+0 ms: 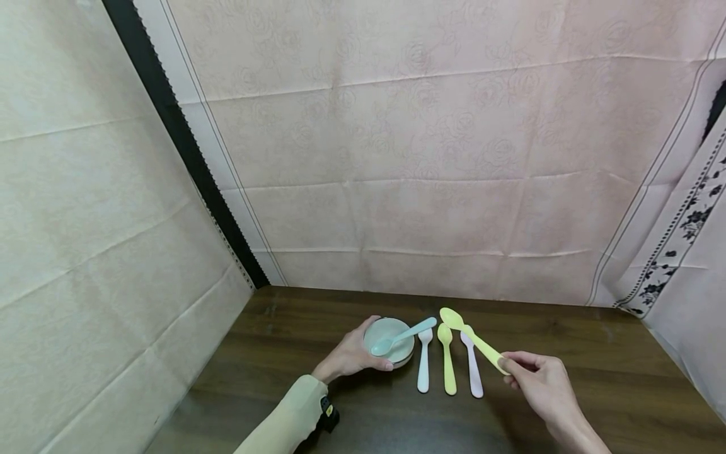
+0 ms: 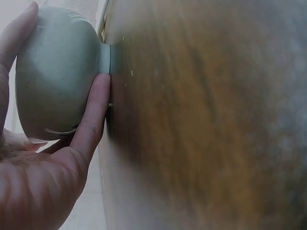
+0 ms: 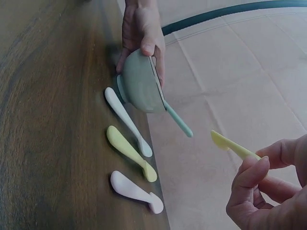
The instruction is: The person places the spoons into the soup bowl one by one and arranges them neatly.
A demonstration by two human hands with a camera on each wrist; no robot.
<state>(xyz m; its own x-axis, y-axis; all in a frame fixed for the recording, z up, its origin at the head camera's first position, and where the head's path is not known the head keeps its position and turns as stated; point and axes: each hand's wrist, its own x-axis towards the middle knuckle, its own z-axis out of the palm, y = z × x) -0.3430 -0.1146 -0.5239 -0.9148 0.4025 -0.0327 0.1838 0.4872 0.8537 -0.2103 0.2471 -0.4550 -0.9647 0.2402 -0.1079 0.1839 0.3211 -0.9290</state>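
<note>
My left hand (image 1: 357, 352) grips a pale green bowl (image 2: 57, 72) by its side, thumb and fingers round it. The bowl's foot is against the table in the left wrist view. A light teal spoon (image 1: 404, 336) rests in the bowl, its handle sticking out over the rim to the right. To the right, my right hand (image 1: 539, 381) pinches a yellow-green spoon (image 3: 235, 147) by its handle end. That spoon is raised above the table, its head pointing toward the bowl. In the right wrist view it is clear of the bowl.
Between the hands, on the dark wooden table (image 1: 255, 378), lie a pale blue fork (image 1: 423, 366), another yellow-green spoon (image 1: 448, 362) and a lavender utensil (image 1: 473, 372), whose head is partly hidden. Cloth hangings (image 1: 425, 157) border the table's back and sides.
</note>
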